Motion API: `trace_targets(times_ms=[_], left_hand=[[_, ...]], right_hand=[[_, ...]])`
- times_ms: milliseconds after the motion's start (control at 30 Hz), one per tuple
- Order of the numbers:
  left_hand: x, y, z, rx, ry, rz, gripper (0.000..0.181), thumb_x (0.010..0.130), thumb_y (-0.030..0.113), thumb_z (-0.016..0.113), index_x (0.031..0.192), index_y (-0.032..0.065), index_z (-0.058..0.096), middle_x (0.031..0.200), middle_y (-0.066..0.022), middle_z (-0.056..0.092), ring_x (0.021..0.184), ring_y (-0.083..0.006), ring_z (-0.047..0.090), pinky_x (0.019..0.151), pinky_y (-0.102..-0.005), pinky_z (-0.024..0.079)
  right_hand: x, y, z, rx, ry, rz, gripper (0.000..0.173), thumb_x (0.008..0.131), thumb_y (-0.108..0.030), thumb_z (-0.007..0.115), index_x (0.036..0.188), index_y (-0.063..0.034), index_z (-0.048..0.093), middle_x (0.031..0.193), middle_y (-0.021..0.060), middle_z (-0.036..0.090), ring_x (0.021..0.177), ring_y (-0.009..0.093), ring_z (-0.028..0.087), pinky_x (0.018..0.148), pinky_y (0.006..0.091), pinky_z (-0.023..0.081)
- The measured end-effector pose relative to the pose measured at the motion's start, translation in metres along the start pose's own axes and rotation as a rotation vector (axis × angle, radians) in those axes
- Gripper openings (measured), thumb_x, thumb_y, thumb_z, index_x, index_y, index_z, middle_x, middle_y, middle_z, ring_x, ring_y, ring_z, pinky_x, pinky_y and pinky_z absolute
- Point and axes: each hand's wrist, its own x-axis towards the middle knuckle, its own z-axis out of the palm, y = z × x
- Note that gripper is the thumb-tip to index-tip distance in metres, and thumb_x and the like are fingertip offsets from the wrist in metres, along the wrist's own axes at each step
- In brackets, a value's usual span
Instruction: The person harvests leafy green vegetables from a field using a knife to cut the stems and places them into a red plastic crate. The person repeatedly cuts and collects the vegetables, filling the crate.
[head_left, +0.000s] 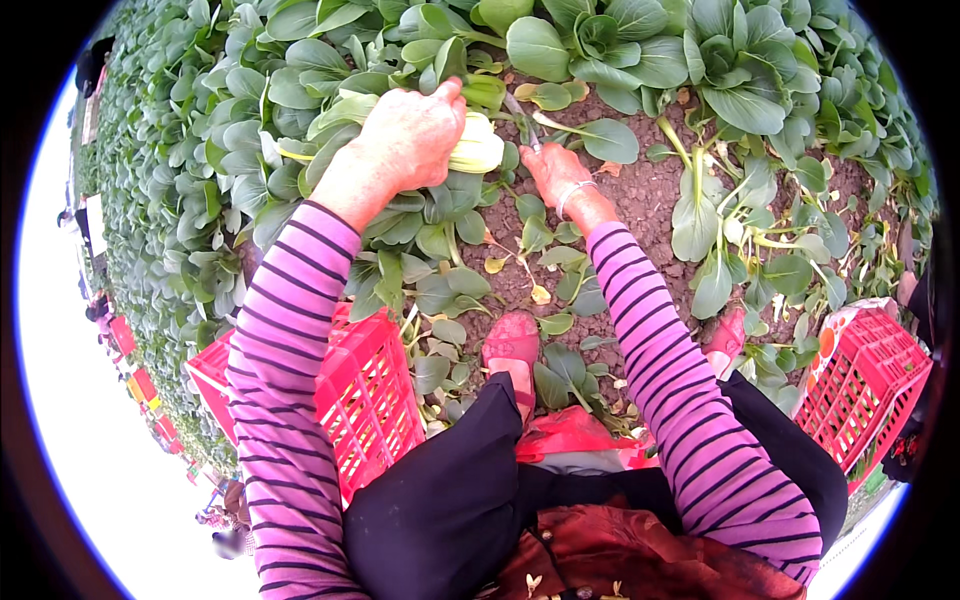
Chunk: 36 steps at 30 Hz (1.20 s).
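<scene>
My left hand (415, 135) is closed around heads of bok choy, whose pale cut base (478, 144) sticks out to the right of my fingers. A second green stem base (483, 91) shows just above that one. In my right hand (556, 176) is a slim tool with a narrow metal shaft, perhaps a knife (523, 118); its handle is mostly hidden by my fingers. The tool's far end lies near the soil beside the upper stem base. A loose leaf (609, 140) lies just right of the tool.
Dense bok choy plants (626, 41) grow ahead and to the left. A red plastic crate (371, 397) stands at my left, another red crate (862, 382) at the far right. Trimmed leaves (697, 217) litter the soil. Red shoes (512, 337) are on my feet.
</scene>
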Motion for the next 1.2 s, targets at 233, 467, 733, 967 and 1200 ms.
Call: trace_targets(times_ms=[233, 467, 733, 967, 1200], left_hand=[[-0.016, 0.009, 0.011, 0.098, 0.016, -0.048, 0.056, 0.064, 0.001, 0.061, 0.119, -0.0042, 0.052, 0.133, -0.0173, 0.045, 0.091, -0.0298, 0.062, 0.082, -0.0397, 0.048], [-0.030, 0.015, 0.019, 0.124, 0.084, -0.007, 0.065, 0.060, 0.001, 0.065, 0.123, -0.0031, 0.050, 0.135, -0.0156, 0.044, 0.090, -0.0285, 0.060, 0.081, -0.0379, 0.046], [-0.037, 0.026, 0.024, 0.145, 0.131, -0.055, 0.065, 0.061, 0.000, 0.062, 0.125, -0.0014, 0.049, 0.135, -0.0150, 0.043, 0.085, -0.0273, 0.058, 0.080, -0.0359, 0.045], [-0.072, 0.030, 0.030, 0.082, 0.350, -0.047, 0.064, 0.064, 0.002, 0.060, 0.127, -0.0011, 0.048, 0.138, -0.0117, 0.041, 0.085, -0.0257, 0.055, 0.080, -0.0360, 0.043], [-0.113, 0.056, 0.048, 0.046, 0.676, -0.026, 0.058, 0.064, 0.002, 0.059, 0.122, -0.0004, 0.053, 0.136, -0.0110, 0.046, 0.111, -0.0307, 0.053, 0.096, -0.0422, 0.041]], right_hand=[[0.002, -0.014, -0.002, -0.134, -0.007, 0.011, 0.048, 0.093, -0.045, 0.043, 0.102, -0.0021, 0.063, 0.102, 0.0216, 0.065, 0.099, 0.038, 0.061, 0.085, 0.0459, 0.048], [-0.010, -0.004, -0.007, -0.151, -0.028, -0.017, 0.047, 0.093, -0.044, 0.045, 0.100, -0.0007, 0.064, 0.100, 0.0200, 0.066, 0.095, 0.037, 0.063, 0.084, 0.0452, 0.049], [-0.028, 0.011, 0.009, -0.190, -0.096, -0.121, 0.050, 0.093, -0.046, 0.043, 0.093, -0.0004, 0.064, 0.092, 0.0233, 0.065, 0.092, 0.039, 0.062, 0.082, 0.0456, 0.048], [-0.037, 0.031, 0.022, 0.301, 0.241, -0.135, 0.048, 0.089, -0.048, 0.055, 0.097, -0.0005, 0.055, 0.073, 0.0145, 0.063, 0.063, 0.027, 0.062, 0.058, 0.0388, 0.049], [-0.067, -0.034, 0.000, 1.520, -0.081, -0.280, 0.037, 0.082, -0.037, 0.072, 0.088, -0.0090, 0.049, 0.048, -0.0027, 0.042, 0.032, 0.008, 0.040, 0.027, 0.0221, 0.028]])
